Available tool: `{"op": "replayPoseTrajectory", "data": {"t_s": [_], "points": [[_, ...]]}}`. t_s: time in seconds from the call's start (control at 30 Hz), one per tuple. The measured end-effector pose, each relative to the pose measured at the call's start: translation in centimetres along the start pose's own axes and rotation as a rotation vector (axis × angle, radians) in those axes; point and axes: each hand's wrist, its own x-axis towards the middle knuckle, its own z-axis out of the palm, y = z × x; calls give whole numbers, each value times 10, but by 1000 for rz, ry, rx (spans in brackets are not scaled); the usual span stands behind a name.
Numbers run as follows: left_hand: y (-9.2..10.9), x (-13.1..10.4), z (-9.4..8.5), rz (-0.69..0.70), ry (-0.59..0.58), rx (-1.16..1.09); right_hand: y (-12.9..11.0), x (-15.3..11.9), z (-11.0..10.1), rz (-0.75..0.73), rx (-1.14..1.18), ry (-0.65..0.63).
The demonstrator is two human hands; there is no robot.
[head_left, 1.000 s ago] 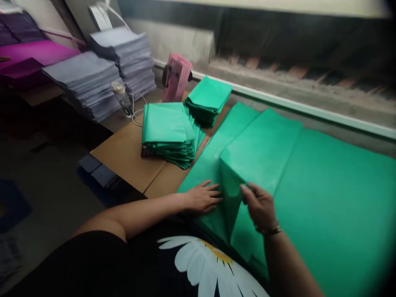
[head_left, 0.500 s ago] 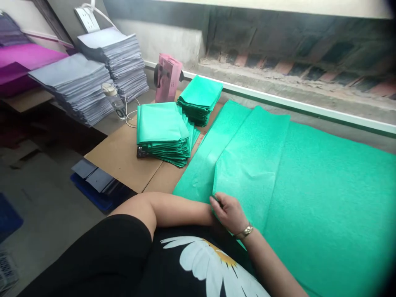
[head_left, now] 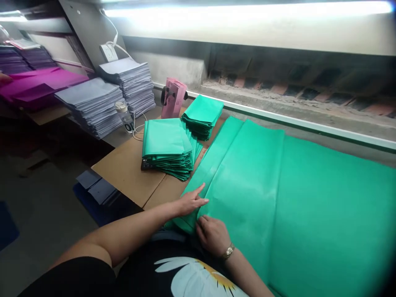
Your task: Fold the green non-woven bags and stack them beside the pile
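A wide green sheet (head_left: 324, 214), with the look of thin fabric, spreads over the right side of the table, its left part folded over in layers. My left hand (head_left: 190, 203) rests on the left layer (head_left: 216, 165), index finger and thumb stretched apart, holding nothing. Just below and to its right, my right hand (head_left: 214, 236), with a watch (head_left: 229, 251) on the wrist, has its fingers curled on the near edge of the folded part. Its fingertips are partly hidden against the cloth.
Two stacks of folded green pieces, a near one (head_left: 167, 138) and a far one (head_left: 204, 111), stand on cardboard (head_left: 123, 169). Behind are a pink box (head_left: 174, 99), a clear bottle (head_left: 124, 116) and grey stacks (head_left: 93, 101). Magenta sheets (head_left: 49, 80) lie left, beside part of another person's hand (head_left: 4, 78).
My left hand, hidden behind the right one before, has come out to the left onto the sheet with fingers extended. My right hand has shifted slightly left and down. The view has tilted upward.
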Motion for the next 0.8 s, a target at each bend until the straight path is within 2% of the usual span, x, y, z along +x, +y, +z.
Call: {"op": "replayPoseTrajectory", "data": {"t_s": [0.13,0.27,0.37,0.43,0.5,0.57,0.67,0.73,0.8], "points": [[-11,11,15,-45,103,211,-2,-1,4,-8,7,14],[-20,9,16,34,184,378,4,-10,-5,10,82,61],[-24,7,13,78,222,389,28,-25,-16,79,102,167],[-26,8,11,67,230,384,52,-38,-23,128,34,266],[-28,10,11,55,240,380,75,-55,-28,146,-80,296],[-29,12,11,49,251,378,91,-71,-28,130,-186,242],[-29,16,11,33,258,387,101,-92,-22,104,-299,148],[-29,16,11,17,260,410,110,-95,-17,114,-351,110],[-31,15,14,27,264,425,130,-86,-16,170,-383,84]]}}
